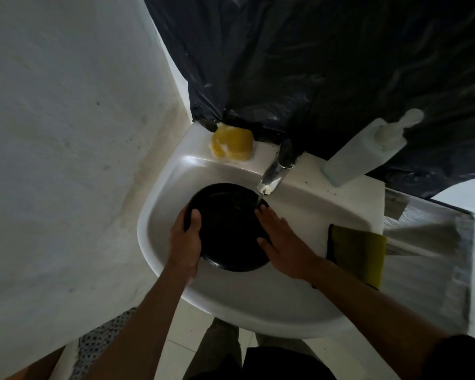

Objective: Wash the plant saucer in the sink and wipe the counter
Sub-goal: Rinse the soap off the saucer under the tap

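Round black plant saucer, shallow, with a raised rim and a glossy inside. Held low inside the white sink, far edge under the thin stream from the faucet. Gripped at the left rim by the left hand, thumb over the edge; touched along the right rim by the flat, straight-fingered right hand. White counter to the right of the basin, flecked with dark specks, an olive-yellow cloth lying at its near edge.

A crinkled black plastic sheet hangs across the back. A pale translucent pump bottle stands before it at the right. Well apart to the left lies a yellow sponge flecked with white foam. A rough white plaster wall fills the left side.
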